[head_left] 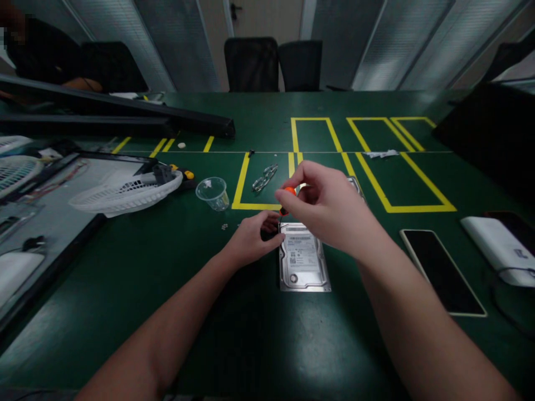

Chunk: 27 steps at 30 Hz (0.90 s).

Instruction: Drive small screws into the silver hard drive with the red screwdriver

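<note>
A silver hard drive [304, 262] with a white label lies flat on the green table in front of me. My right hand [324, 203] pinches the orange and black handle of a screwdriver [290, 191], held upright over the drive's far left corner. The shaft is thin and dark, and I cannot tell whether its tip sits in a screw. At that same corner, my left hand [257, 236] rests with curled fingers and its thumb against the drive's left edge. Small screws [224, 226] lie left of this hand, near a clear plastic cup [213, 193].
Eyeglasses [264, 178] lie beyond my hands. Another metal item [356, 186] is mostly hidden behind my right hand. A phone [442, 272] and white power bank [501, 250] lie right. White plastic frames [129, 192] and long black bars [200, 120] occupy the left. A person [54, 61] sits far left.
</note>
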Each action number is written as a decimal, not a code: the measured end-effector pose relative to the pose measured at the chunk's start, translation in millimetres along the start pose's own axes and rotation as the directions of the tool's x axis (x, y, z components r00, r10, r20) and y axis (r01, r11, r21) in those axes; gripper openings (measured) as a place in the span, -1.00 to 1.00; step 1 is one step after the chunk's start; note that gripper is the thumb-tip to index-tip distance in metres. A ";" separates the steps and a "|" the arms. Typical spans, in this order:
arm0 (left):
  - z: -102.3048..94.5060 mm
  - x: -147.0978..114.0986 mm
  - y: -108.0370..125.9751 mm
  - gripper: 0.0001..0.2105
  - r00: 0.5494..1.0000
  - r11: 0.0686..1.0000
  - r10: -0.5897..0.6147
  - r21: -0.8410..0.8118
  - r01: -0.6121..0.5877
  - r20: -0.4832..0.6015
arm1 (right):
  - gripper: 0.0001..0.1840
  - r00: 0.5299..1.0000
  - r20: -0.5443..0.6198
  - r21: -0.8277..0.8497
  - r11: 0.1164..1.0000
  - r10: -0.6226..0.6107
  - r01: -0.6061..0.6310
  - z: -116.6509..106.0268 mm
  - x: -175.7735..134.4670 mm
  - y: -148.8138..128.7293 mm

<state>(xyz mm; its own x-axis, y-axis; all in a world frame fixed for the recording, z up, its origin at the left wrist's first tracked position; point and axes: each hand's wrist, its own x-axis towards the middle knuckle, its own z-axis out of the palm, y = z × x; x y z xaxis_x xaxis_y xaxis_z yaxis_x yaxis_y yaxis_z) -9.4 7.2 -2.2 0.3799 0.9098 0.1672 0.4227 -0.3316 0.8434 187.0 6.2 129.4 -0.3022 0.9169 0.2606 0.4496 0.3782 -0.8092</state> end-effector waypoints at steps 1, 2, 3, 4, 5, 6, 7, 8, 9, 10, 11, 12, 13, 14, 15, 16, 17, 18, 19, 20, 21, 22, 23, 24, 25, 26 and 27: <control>0.0 0.1 0.0 -0.68 1.000 1.000 0.000 -0.001 0.000 0.000 | -0.88 1.000 0.000 0.012 1.000 -0.015 0.015 0.0 0.1 0.7; 0.0 0.2 0.1 -0.69 1.000 1.000 -0.003 -0.005 0.003 0.000 | -0.92 0.999 0.003 0.029 0.999 -0.045 0.045 -0.1 0.4 1.4; 0.0 0.4 0.2 -0.68 1.000 1.000 -0.004 -0.013 0.004 0.002 | -0.97 0.997 0.019 0.043 0.997 -0.071 0.070 -0.3 0.6 1.9; 0.1 0.6 0.4 -0.68 1.000 1.000 -0.003 -0.022 0.003 0.007 | -0.97 0.995 0.037 0.053 0.994 -0.094 0.092 -0.5 0.9 2.1; 0.1 0.8 0.6 -0.68 1.000 1.000 0.000 -0.027 0.000 0.006 | -0.93 0.992 0.056 0.060 0.992 -0.111 0.107 -0.8 1.2 2.0; 0.2 1.0 0.7 -0.68 1.000 1.000 0.005 -0.028 -0.005 0.005 | -0.87 0.990 0.077 0.062 0.992 -0.118 0.113 -1.2 1.4 1.8; 0.4 1.2 0.8 -0.69 1.000 1.000 0.010 -0.027 -0.010 0.002 | -0.82 0.988 0.095 0.061 0.992 -0.119 0.114 -1.5 1.7 1.5; 0.4 1.2 0.9 -0.70 1.000 1.000 0.013 -0.026 -0.013 0.000 | -0.78 0.987 0.110 0.060 0.992 -0.113 0.107 -1.8 2.0 1.3; 0.5 1.3 0.9 -0.70 1.000 1.000 0.014 -0.026 -0.014 0.000 | -0.76 0.987 0.120 0.066 0.993 -0.105 0.097 -2.1 2.3 1.2; 0.5 1.3 0.8 -0.69 1.000 1.000 0.012 -0.027 -0.012 0.000 | -0.77 0.988 0.126 0.078 0.993 -0.094 0.085 -2.3 2.6 1.3; 0.5 1.3 0.7 -0.68 1.000 1.000 0.007 -0.028 -0.007 0.001 | -0.77 0.988 0.132 0.091 0.993 -0.083 0.071 -2.5 2.9 1.5; 0.4 1.4 0.7 -0.67 1.000 1.000 0.002 -0.026 -0.002 0.003 | -0.77 0.989 0.133 0.101 0.993 -0.071 0.057 -2.6 3.2 1.9; 0.3 1.4 0.6 -0.66 1.000 1.000 -0.003 -0.023 0.003 0.006 | -0.76 0.990 0.131 0.107 0.993 -0.057 0.043 -2.8 3.4 2.2; 0.1 1.4 0.6 -0.65 1.000 1.000 -0.007 -0.020 0.007 0.010 | -0.74 0.991 0.124 0.105 0.994 -0.044 0.031 -3.1 3.5 2.5; -0.1 1.5 0.6 -0.64 1.000 1.000 -0.009 -0.019 0.009 0.011 | -0.75 0.993 0.116 0.095 0.995 -0.032 0.021 -3.4 3.5 2.6; -0.3 1.5 0.6 -0.64 1.000 1.000 -0.009 -0.020 0.009 0.013 | -0.77 0.994 0.105 0.082 0.997 -0.023 0.014 -3.7 3.4 2.5; -0.5 1.5 0.6 -0.64 1.000 1.000 -0.009 -0.022 0.009 0.016 | -0.80 0.995 0.094 0.072 0.997 -0.015 0.009 -4.0 3.1 2.2; -0.7 1.5 0.8 -0.64 1.000 1.000 -0.008 -0.023 0.008 0.016 | -0.84 0.996 0.083 0.067 0.998 -0.011 0.005 -4.3 2.7 1.9; -0.8 1.4 0.9 -0.64 1.000 1.000 -0.008 -0.021 0.008 0.016 | -0.86 0.997 0.076 0.061 0.998 -0.007 0.002 -4.5 2.3 1.5; -1.0 1.3 1.1 -0.65 1.000 1.000 -0.007 -0.016 0.007 0.013 | -0.87 0.998 0.070 0.053 0.999 -0.002 -0.001 -4.4 1.8 1.2; -1.1 1.2 1.4 -0.66 1.000 1.000 -0.004 -0.008 0.004 0.010 | -0.86 0.998 0.064 0.043 0.999 0.003 -0.006 -4.2 1.4 1.1; -1.1 1.1 1.6 -0.67 1.000 1.000 0.000 0.002 0.000 0.006 | -0.84 0.998 0.058 0.033 0.999 0.007 -0.009 -3.9 1.1 1.2; -1.0 1.1 1.9 -0.69 1.000 1.000 0.005 0.012 -0.005 0.001 | -0.83 0.999 0.052 0.025 1.000 0.008 -0.010 -3.4 0.8 1.5; -0.9 1.1 2.0 -0.70 1.000 1.000 0.009 0.021 -0.009 -0.002 | -0.84 0.999 0.045 0.021 1.000 0.002 -0.003 -2.9 0.7 1.9; -0.7 1.1 2.2 -0.72 1.000 1.000 0.012 0.027 -0.012 -0.005 | -0.87 0.999 0.042 0.022 1.000 -0.011 0.010 -2.5 0.6 2.2; -0.5 1.1 2.2 -0.72 1.000 0.999 0.014 0.031 -0.014 -0.006 | -0.91 0.999 0.042 0.030 0.999 -0.032 0.031 -2.2 0.7 2.4; -0.4 1.2 2.2 -0.73 1.000 0.999 0.014 0.031 -0.014 -0.007 | -0.95 0.997 0.046 0.041 0.998 -0.057 0.056 -2.1 0.7 2.4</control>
<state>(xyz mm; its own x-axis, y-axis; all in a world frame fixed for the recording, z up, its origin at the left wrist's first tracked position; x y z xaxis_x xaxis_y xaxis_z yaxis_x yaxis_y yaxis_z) -8.3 7.7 0.1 0.3804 0.9066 0.1828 0.4423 -0.3519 0.8250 189.6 8.1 128.7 -0.3657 0.8869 0.2823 0.3977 0.4232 -0.8141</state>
